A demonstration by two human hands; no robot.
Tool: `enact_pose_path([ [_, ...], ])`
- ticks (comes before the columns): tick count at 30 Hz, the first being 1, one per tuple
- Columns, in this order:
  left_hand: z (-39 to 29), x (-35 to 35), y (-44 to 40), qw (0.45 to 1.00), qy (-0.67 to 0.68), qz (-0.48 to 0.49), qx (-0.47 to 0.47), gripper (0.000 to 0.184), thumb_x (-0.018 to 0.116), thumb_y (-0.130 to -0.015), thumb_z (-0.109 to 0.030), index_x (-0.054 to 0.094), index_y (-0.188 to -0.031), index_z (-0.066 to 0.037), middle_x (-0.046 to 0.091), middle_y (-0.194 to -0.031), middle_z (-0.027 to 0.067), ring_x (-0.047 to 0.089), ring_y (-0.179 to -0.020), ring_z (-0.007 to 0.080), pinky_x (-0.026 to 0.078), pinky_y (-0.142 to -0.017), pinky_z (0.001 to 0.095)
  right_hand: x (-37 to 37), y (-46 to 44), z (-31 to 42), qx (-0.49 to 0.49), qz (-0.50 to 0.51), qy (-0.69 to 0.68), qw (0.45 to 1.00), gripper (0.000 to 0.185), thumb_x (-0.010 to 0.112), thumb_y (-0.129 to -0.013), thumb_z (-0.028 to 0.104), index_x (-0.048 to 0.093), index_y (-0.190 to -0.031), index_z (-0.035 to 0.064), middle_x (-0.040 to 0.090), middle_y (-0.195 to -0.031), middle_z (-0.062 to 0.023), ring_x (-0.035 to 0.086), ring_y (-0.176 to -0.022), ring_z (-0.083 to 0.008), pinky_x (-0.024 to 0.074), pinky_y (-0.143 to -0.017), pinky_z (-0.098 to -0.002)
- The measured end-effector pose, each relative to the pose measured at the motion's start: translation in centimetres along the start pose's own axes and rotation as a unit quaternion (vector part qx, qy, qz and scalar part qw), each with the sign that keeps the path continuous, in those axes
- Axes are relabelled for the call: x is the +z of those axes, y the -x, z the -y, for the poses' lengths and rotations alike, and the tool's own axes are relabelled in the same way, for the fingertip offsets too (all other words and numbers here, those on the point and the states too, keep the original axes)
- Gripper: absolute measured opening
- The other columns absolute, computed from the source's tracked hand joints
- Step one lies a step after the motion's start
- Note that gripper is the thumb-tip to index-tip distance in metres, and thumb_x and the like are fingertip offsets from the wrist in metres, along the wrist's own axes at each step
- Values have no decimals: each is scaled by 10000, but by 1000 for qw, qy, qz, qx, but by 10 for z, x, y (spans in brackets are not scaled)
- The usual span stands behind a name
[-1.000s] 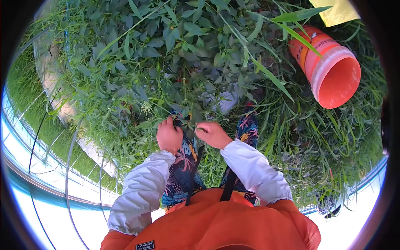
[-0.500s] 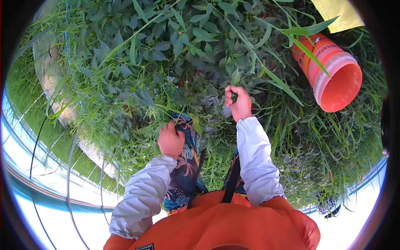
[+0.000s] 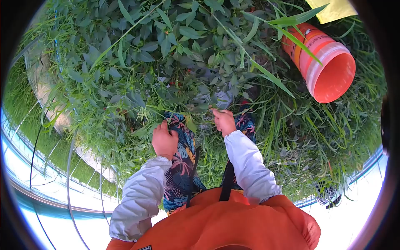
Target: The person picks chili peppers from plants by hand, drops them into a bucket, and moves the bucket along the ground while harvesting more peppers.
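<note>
My left hand [image 3: 165,141] is low at the edge of the foliage, beside my patterned trouser leg [image 3: 183,162]. Its fingers are curled in among green leaves, and what they hold, if anything, is hidden. To the right, my right hand [image 3: 225,121] is closed, thumb and forefinger together at the lower edge of a leafy green plant [image 3: 200,89]. Anything in that pinch is too small or covered to name. Narrow grass blades [image 3: 275,121] crowd in to the right of this hand.
An orange-red bucket [image 3: 333,79] lies tilted in the grass at upper right, its mouth facing me. Beyond it is a yellow sheet-like object [image 3: 333,9]. Thin curved hoops [image 3: 70,166] and a pale strip of ground [image 3: 48,89] run along the left.
My right hand has come down toward me and slightly left, out of the leaves. My left hand stays near the same leaves. The whole view has shifted slightly.
</note>
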State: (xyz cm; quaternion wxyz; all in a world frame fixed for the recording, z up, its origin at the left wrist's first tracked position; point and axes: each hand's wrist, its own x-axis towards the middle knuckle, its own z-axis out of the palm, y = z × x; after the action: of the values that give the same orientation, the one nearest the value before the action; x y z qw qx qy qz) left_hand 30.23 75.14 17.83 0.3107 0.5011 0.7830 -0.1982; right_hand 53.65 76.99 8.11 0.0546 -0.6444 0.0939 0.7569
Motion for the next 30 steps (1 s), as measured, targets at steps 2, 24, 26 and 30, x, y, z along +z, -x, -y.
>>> enact_pose_path([
  [2, -2, -1, 2, 1000, 1, -14, 24, 530, 609, -786, -213, 538, -1272, -14, 615, -997, 174, 577, -936, 370, 494, -790, 465, -1, 2, 2, -35, 15, 81, 996, 147, 611, -900, 180, 700, -876, 65, 598, -686, -60, 581, -632, -191, 430, -528, -353],
  [24, -20, -13, 8, 970, -20, 73, 232, 393, 661, -745, -171, 657, -1128, -84, 612, -950, 155, 580, -922, 342, 476, -780, 453, 71, -6, -17, -172, 329, 520, 769, 284, 622, -796, 209, 659, -977, -7, 669, -940, -214, 638, -824, -349, 497, -753, -428],
  [26, -16, -5, 5, 969, -43, 79, 231, 296, 658, -756, -188, 661, -1024, -64, 608, -864, 147, 581, -880, 339, 473, -751, 456, 73, -2, -14, -193, 323, 559, 739, 280, 607, -803, 211, 658, -963, -13, 671, -905, -197, 631, -794, -328, 491, -745, -418],
  [30, -10, 4, 8, 964, -52, 85, 246, 174, 604, -841, -218, 652, -820, -52, 615, -778, 139, 594, -828, 327, 480, -742, 441, 67, 8, -11, -233, 256, 525, 777, 286, 570, -793, 218, 690, -933, -1, 687, -876, -196, 668, -821, -343, 513, -744, -430],
])
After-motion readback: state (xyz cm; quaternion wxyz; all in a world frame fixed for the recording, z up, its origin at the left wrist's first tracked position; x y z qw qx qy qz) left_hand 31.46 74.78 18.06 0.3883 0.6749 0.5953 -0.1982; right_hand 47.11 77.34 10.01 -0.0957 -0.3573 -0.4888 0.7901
